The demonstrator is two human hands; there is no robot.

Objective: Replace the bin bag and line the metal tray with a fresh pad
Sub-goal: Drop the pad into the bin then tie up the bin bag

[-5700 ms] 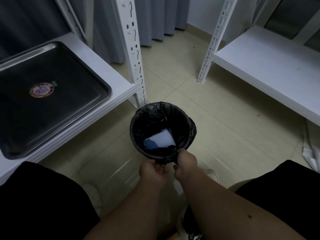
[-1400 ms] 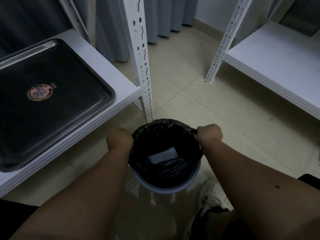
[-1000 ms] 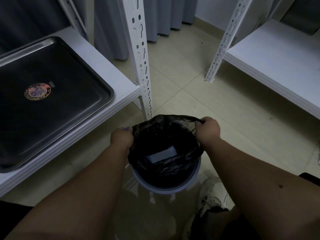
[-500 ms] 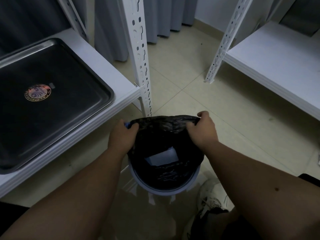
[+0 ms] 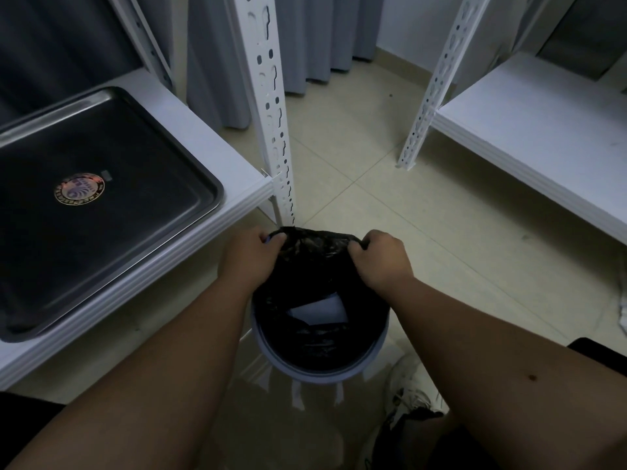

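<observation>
Metal tray (image 5: 135, 184): lies flat on the white shelf (image 5: 220, 157) at the left, dark inside, with a round sticker (image 5: 79, 188) near its middle; nothing else lies in it.
Shelf post (image 5: 271, 130): a white slotted upright at the shelf's right corner, standing just beyond the far edge of the bin.
Curtain (image 5: 305, 39): grey folds hang at the far side, behind the post.
Left hand (image 5: 249, 257): fingers curled round the left part of the bag's rim, gripping it at the bin's far-left edge.
Bin bag (image 5: 315, 252): black, still inside the bin; its far rim is pulled up and stretched between the two hands, while its lower part fills the bin.
Paper (image 5: 320, 310): a pale flat piece lies inside the bag, near the middle.
Bin (image 5: 319, 371): a round pale bin on the tiled floor (image 5: 424, 232), between the forearms; its near rim shows bare below the bag.
Right hand (image 5: 383, 262): curled round the right part of the bag's rim, gripping it at the bin's far-right edge.
Shoe (image 5: 407, 391): a light shoe on the floor, near right of the bin.
Right shelf (image 5: 543, 113): a second white shelf at the far right, on its own slotted post.
</observation>
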